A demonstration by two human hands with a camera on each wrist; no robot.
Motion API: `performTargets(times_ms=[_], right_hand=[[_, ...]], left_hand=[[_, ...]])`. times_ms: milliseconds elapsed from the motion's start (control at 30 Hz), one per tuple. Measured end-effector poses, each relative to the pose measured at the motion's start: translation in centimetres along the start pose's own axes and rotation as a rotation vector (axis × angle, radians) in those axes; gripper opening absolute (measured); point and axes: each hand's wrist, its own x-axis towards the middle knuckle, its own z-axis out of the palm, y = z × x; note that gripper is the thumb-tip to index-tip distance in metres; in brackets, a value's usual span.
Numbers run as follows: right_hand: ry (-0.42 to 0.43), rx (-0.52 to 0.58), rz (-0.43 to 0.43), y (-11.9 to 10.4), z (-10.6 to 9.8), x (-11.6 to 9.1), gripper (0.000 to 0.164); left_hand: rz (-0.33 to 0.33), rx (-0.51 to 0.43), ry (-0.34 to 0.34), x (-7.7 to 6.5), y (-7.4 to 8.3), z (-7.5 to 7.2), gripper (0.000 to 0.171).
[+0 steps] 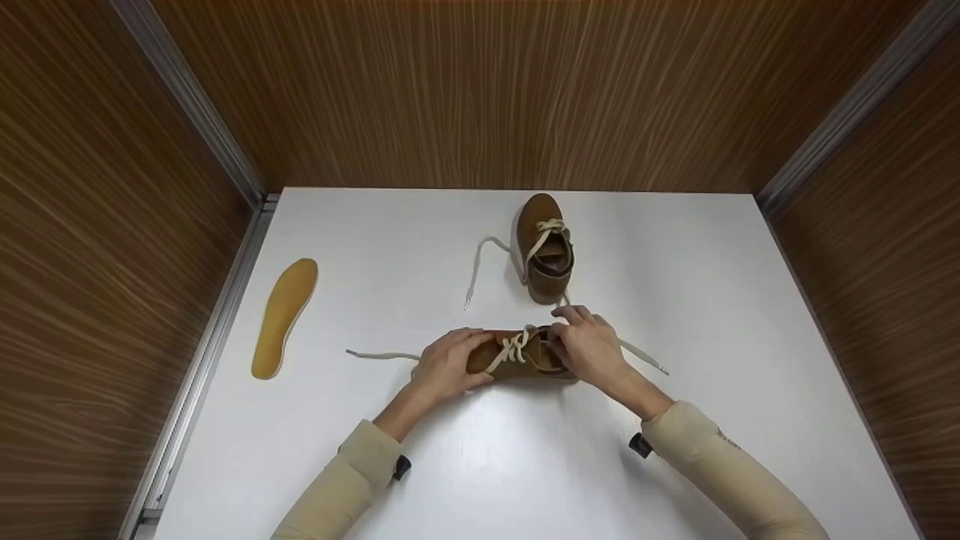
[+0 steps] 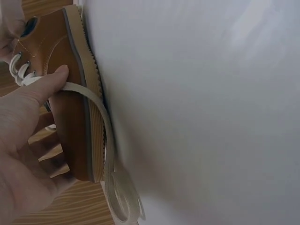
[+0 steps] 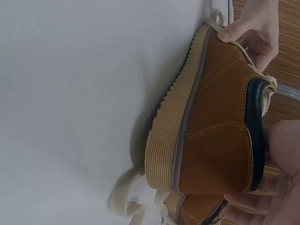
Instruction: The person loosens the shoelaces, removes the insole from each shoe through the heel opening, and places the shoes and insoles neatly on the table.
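A brown lace-up shoe (image 1: 534,364) lies sideways in front of me, toe to the left, with pale laces (image 1: 514,346) across its top. My left hand (image 1: 448,361) grips its toe end; the thumb (image 2: 54,83) presses the near side by a loose lace, with the fingers round the far side. At the heel end, my right hand (image 1: 592,351) holds the shoe by its dark padded collar (image 3: 256,133). Part of that hand reaches into the opening, where its tips are hidden, while other fingers (image 3: 248,201) bend beyond the heel.
A second brown shoe (image 1: 538,217) stands behind, toe pointing away, its lace (image 1: 475,274) trailing left. A yellow insole (image 1: 283,319) lies on the left of the white table (image 1: 375,262). Wood-grain panels (image 1: 480,97) enclose the back and sides.
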Motion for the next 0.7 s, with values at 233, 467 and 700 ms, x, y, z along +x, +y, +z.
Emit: performTargets(times_ms=[233,467,700], right_hand=[[-0.001,0.013,0.014,-0.18,-0.22,0.04,0.008],[0.015,0.008,0.003,-0.28,-0.33,0.15,0.010],[0.002,0.057,0.007,-0.31,-0.45,0.33,0.011]], left_hand=[[-0.013,-0.005,-0.007,0.02,0.03,0.08,0.067],[-0.031,-0.006,-0.005,0.12,0.07,0.14,0.067],[-0.009,0.007,0.016,0.23,0.12,0.00,0.065]])
